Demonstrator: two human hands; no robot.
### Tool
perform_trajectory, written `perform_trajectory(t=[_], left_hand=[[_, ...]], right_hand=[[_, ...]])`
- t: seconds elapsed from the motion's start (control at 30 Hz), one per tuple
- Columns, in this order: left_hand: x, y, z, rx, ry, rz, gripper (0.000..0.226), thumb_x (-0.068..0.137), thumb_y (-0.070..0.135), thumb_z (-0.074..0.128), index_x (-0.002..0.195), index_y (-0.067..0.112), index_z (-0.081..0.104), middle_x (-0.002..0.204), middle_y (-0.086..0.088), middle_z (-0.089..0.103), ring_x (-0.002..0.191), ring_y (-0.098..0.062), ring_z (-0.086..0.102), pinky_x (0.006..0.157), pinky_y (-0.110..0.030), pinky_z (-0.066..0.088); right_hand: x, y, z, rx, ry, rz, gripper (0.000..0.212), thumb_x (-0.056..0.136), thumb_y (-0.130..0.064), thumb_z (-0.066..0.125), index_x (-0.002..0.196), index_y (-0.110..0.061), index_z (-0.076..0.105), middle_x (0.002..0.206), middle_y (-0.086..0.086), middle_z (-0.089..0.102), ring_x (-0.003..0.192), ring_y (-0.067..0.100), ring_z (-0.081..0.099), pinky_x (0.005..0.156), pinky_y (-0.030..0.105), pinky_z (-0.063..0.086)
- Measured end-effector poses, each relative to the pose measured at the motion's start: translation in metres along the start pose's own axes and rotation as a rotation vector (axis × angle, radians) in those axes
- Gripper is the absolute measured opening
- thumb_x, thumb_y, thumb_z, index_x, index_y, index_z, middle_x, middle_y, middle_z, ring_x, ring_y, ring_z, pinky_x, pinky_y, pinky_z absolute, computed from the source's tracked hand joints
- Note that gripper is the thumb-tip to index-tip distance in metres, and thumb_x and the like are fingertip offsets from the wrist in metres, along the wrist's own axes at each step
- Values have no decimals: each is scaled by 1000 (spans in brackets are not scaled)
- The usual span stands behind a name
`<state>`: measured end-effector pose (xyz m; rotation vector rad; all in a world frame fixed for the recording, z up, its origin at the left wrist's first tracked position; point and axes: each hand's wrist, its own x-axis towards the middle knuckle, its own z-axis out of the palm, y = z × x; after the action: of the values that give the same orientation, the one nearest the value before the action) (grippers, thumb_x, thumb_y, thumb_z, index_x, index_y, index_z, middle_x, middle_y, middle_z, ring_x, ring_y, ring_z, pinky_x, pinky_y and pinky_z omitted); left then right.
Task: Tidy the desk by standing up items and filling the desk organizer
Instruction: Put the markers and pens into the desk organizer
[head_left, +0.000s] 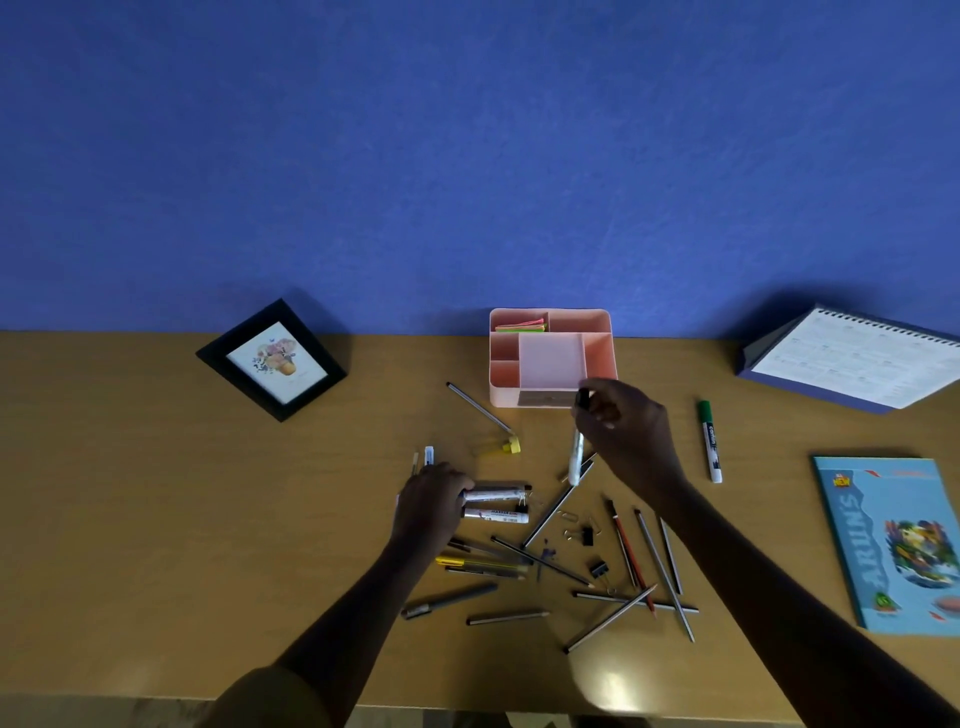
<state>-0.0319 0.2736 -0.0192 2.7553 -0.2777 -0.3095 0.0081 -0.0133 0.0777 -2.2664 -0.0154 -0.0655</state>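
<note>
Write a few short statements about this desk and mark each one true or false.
1. The right hand holds a black-capped marker near the organizer. True.
2. The green marker stands in the organizer. False: it lies on the desk, to the right of the organizer.
3. Coloured sticky notes sit in a back compartment of the organizer. True.
4. The left hand is open and touches nothing. False: it grips two white markers that lie on the desk.
</note>
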Motion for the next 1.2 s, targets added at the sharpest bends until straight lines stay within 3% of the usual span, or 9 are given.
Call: perform_trajectory(t=[0.17,0.33,0.47,0.67,0.9,1.2], left_hand=[[0,0,-2,26,8,32,21,93,9,74,108,23,82,101,3,77,98,-20,71,80,-34,57],[0,-1,-1,45,-3,62,24,91,8,78,106,25,82,101,5,76,96,-15,71,80,-31,56],[0,-2,-1,59,-19,65,24,91,8,78,107,25,82,102,5,76,96,-16,70,80,-32,56],[2,-7,0,78,-46,70,23,89,7,77,102,24,82,97,5,73,94,-17,68,79,-32,55],[6,-9,0,114,-105,99,23,91,7,74,104,24,81,100,4,70,96,-19,66,81,-34,53],[11,-9,-1,149,-141,133,16,91,7,70,98,21,75,101,2,71,97,-19,66,84,-37,52]], right_hand=[[48,-39,-3,27,143,-91,30,97,-24,77,124,-16,69,113,-6,76,99,2,72,79,11,58],[95,-60,10,48,219,-191,23,97,-18,75,119,-15,71,109,-5,76,97,4,72,83,17,59],[119,-59,33,-28,175,-206,20,97,-15,72,117,-16,71,109,-4,75,95,4,69,84,21,60],[129,-37,67,-139,35,-183,22,98,-20,74,119,-17,69,114,-1,77,100,14,73,85,39,65],[134,-22,83,-254,-9,-112,25,100,-18,72,124,-12,70,118,6,78,101,24,76,84,36,63],[136,-14,83,-273,13,-94,36,98,-21,75,132,-17,66,127,3,75,105,23,75,87,40,63]])
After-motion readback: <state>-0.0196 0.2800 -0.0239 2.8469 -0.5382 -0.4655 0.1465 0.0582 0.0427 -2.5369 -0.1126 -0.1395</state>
